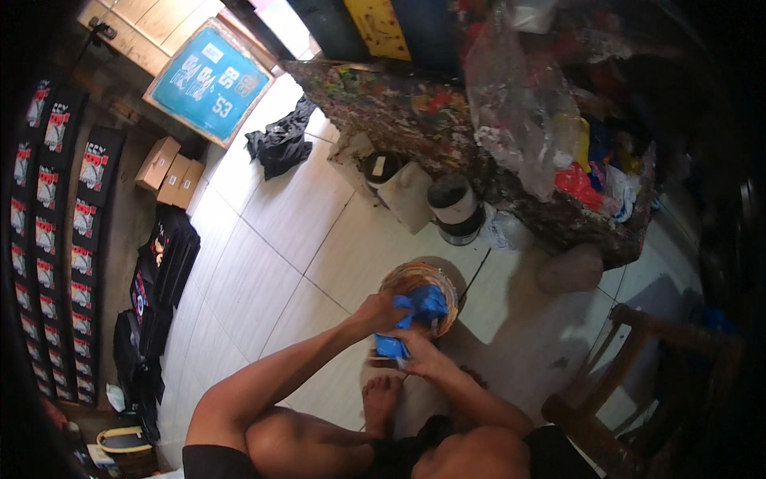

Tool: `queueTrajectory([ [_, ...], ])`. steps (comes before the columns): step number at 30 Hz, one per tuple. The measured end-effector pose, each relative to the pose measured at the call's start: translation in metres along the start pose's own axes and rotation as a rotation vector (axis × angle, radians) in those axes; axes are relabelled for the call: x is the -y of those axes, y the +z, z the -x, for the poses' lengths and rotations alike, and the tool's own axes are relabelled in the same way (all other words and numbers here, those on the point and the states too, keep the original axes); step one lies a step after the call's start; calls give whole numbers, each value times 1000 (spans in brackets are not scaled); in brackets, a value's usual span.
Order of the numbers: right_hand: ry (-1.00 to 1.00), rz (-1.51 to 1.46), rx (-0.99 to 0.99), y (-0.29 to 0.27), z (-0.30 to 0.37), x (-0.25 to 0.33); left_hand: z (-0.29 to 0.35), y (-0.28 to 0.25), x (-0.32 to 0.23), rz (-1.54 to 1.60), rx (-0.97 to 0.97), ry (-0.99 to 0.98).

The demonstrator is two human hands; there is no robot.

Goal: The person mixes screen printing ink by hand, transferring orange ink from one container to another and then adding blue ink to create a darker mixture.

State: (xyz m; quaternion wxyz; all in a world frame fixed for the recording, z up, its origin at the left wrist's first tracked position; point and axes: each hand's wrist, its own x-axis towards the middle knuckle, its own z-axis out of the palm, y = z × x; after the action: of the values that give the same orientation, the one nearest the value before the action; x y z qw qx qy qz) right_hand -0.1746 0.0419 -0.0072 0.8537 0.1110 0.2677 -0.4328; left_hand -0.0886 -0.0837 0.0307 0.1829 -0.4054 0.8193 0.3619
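A round tub (pixel 393 277) with a light, stained inner wall stands on the floor in front of me, a crumpled blue mass (pixel 432 302) inside it. My left hand (pixel 375 314) is at the tub's near left edge, its fingers bent around part of some bright blue, soft-looking material. My right hand (pixel 420 356) sits just below and to the right, closed on a blue piece (pixel 389 346) that hangs at its fingers. Whether this is cloth or plastic I cannot tell. The blue pieces seem to run from hand to hand, partly hidden by the fingers.
My bare foot (pixel 382 397) rests on the tiles near the tub. Beyond stand a paint-stained pail (pixel 456 209) and an opened container (pixel 383 169). A paint-crusted bench (pixel 399 104) runs along the back. At right is a wooden stool (pixel 594 399); printed black pieces (pixel 84 219) line the left.
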Motion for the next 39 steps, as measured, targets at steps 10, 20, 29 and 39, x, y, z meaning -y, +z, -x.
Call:
queueTrajectory([
  [10, 153, -218, 241, 0, 3, -3, -11, -29, -22, -93, 436, -284],
  [20, 152, -36, -33, 21, 12, 0, -11, -20, -12, -72, 521, -218],
  [29, 158, -38, 42, 11, -4, 8, 10, -45, -45, -113, 364, -25],
  [39, -137, 118, -48, 4, 0, 4, 1, -42, -25, 135, 289, -85],
])
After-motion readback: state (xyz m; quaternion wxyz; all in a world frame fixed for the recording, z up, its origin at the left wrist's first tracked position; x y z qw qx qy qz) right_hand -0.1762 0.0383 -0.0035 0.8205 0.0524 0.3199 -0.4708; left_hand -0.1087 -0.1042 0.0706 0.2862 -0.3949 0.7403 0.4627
